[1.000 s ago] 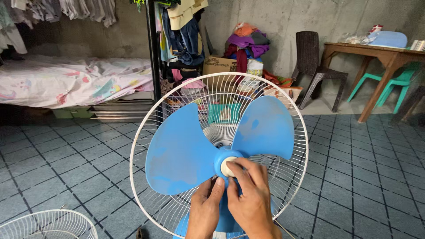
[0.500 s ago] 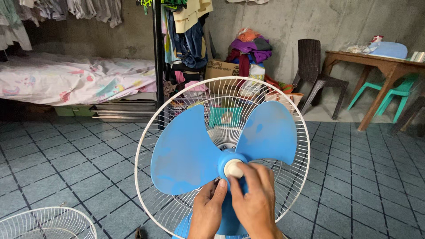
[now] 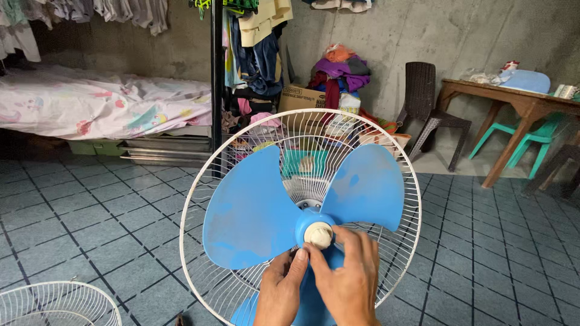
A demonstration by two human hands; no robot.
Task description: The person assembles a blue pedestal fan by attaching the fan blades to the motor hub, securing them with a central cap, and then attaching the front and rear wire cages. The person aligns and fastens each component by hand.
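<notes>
Blue fan blade (image 3: 254, 211): three-lobed plastic propeller seated at the middle of the fan, two lobes spread left and right, the third mostly hidden behind the hands.
Blade cap (image 3: 318, 235): cream round knob at the hub of the blade, facing the camera.
Right hand (image 3: 344, 281): fingers curled over the lower right of the blade cap, fingertips touching its rim, pinching it.
Left hand (image 3: 280, 290): thumb pressed against the blue hub just below and left of the cap; whether its other fingers grip the lower lobe cannot be told, as they are out of sight.
Rear grille (image 3: 386, 145): white wire guard circling behind the blade, upright.
Loose grille (image 3: 54, 302): second white wire guard lying on the tiled floor (image 3: 90, 229) at lower left, well apart from the fan.
Background: wooden table (image 3: 519, 102) and dark wicker chair (image 3: 426, 108) by the concrete wall.
</notes>
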